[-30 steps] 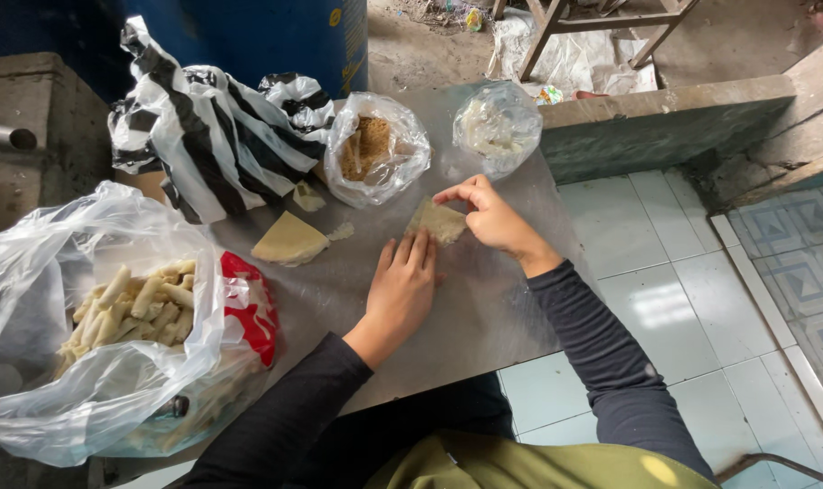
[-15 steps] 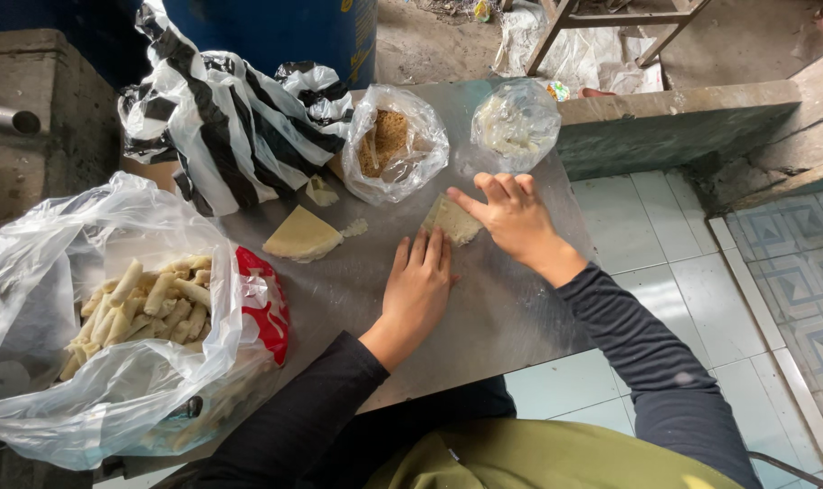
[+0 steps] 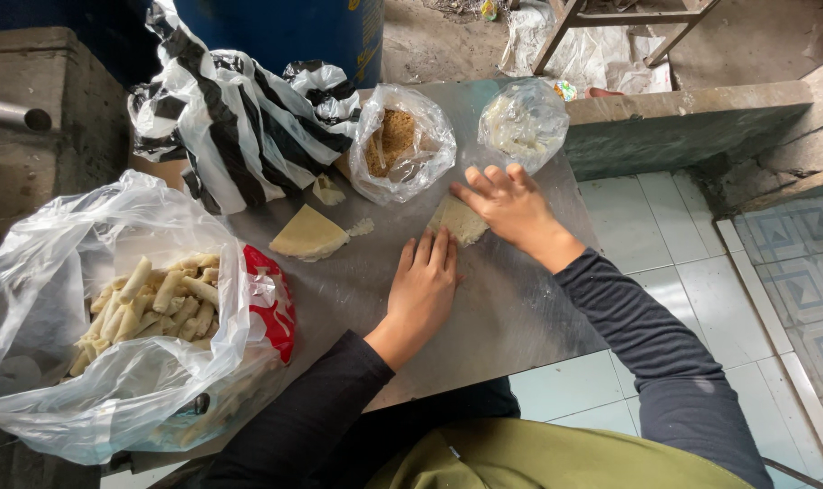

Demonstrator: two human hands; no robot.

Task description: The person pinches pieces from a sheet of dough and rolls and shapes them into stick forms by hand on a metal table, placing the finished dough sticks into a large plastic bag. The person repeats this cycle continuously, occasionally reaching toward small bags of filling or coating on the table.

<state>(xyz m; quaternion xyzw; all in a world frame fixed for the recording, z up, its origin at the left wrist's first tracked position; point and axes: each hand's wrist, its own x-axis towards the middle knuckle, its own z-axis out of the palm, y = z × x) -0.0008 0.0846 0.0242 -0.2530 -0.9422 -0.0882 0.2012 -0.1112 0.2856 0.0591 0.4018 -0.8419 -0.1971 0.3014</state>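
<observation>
Between both hands, folded wrapper, near table edge.

Hidden and cut-off parts at the metal table

The right hand covers the far end of the pale wrapper, hiding whatever lies under the fingers. The large clear bag of rolls runs past the table's left edge and off frame. The blue barrel is cut at the top.

You're in a rough home food-prep yard, metal table on a concrete ledge, blue drum, tiled floor, plastic bags of rolls
</observation>
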